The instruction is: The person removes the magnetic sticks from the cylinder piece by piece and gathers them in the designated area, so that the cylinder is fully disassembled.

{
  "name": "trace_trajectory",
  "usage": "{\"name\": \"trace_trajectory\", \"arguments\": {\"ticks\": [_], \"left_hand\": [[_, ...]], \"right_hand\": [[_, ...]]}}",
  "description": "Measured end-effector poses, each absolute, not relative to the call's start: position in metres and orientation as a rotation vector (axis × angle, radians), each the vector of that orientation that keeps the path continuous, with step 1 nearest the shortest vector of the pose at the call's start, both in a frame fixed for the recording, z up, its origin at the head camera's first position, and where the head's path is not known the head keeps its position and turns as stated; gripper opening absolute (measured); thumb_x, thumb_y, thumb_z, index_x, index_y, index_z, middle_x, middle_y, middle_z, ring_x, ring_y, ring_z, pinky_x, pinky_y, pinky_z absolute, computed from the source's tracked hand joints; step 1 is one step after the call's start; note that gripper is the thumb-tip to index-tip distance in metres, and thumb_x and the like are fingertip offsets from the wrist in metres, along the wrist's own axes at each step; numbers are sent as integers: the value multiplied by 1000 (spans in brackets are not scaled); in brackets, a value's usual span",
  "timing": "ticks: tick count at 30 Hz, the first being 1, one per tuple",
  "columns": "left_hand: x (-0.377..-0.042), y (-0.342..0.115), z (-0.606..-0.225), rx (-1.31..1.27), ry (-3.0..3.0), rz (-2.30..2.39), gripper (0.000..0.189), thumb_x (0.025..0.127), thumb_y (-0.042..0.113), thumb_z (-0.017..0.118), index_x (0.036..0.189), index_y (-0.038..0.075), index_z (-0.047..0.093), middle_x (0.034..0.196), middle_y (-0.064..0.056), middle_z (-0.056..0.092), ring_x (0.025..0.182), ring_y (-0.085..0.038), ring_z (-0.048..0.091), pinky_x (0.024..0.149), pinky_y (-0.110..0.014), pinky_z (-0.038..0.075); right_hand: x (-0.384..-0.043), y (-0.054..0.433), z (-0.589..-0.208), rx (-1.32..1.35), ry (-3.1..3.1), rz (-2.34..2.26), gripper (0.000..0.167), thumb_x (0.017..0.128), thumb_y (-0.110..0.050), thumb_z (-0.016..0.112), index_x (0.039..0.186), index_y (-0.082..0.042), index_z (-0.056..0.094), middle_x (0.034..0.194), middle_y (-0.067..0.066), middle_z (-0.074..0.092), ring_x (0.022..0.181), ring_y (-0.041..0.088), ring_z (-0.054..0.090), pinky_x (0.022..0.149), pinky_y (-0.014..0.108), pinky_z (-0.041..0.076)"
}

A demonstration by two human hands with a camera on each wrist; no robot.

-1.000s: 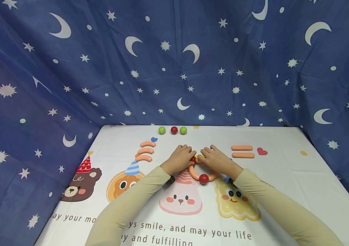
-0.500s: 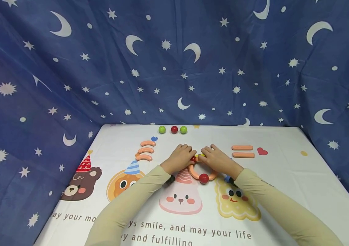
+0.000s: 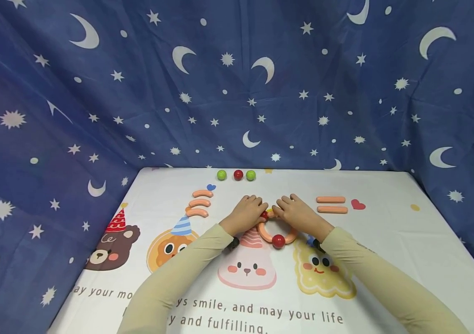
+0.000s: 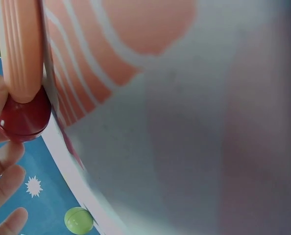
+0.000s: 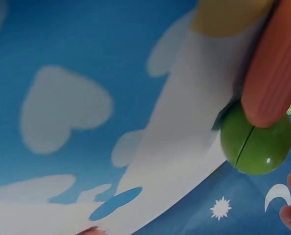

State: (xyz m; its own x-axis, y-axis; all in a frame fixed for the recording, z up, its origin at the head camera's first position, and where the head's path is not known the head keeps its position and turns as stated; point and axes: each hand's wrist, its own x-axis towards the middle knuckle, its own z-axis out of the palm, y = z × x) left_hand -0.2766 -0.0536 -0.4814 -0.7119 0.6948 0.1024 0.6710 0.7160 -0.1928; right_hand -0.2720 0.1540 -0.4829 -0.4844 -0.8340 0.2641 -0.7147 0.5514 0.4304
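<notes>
Curved orange sausage-like pieces [image 3: 263, 232] and balls form a ring on the table under both hands. A red ball [image 3: 278, 241] sits at its near side. My left hand [image 3: 245, 214] pinches another red ball [image 4: 24, 117] at the upper left, where an orange piece [image 4: 22, 49] meets it; thumb and fingertips show at its side. Over the upper right of the ring, my right hand [image 3: 297, 213] has its fingers curled down at a green ball [image 5: 255, 139] joined to an orange piece [image 5: 275, 63]. The head view hides this ball behind the hand.
Two green balls flank a red ball [image 3: 238, 175] near the back edge. Three curved orange pieces [image 3: 199, 202] lie to the left, and two straight ones [image 3: 331, 209] to the right. A blue starry curtain [image 3: 237, 83] stands behind the printed white tablecloth [image 3: 391, 260].
The right hand's fingers have shifted slightly at the ring's top right. Left hand, ring and loose pieces keep their places; the head view has tilted a little.
</notes>
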Motion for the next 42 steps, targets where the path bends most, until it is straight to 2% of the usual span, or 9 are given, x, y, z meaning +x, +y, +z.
{"name": "trace_trajectory", "arguments": {"ticks": [5,15,35,42], "left_hand": [[-277,-54,-481,-1095,-2759,207,37,90,42,57,118,18,57,110,-2,60,103,-17,55,92,-34,43],[-277,-53,-483,-1101,-2730,210,35,90,44,56,115,19,57,109,0,60,102,-16,55,91,-34,43],[-272,-52,-479,-1105,-2745,226,36,91,42,56,116,18,57,111,-1,60,102,-16,54,91,-34,43],[-274,-53,-479,-1114,-2763,198,34,92,42,55,116,18,56,110,-1,59,101,-15,54,91,-33,43]], "right_hand": [[-274,156,-485,1235,-2318,-370,18,84,-17,66,92,-12,51,86,3,55,81,20,52,75,37,44],[-274,158,-486,1224,-2418,-272,28,79,-7,72,97,-16,52,89,4,57,84,21,55,79,38,46],[-277,166,-488,1267,-2374,-236,20,83,-17,67,99,-20,54,92,3,57,86,21,53,79,38,44],[-267,179,-479,1219,-2468,-161,29,83,-8,68,108,-12,55,98,4,58,91,21,53,83,37,45]]}}
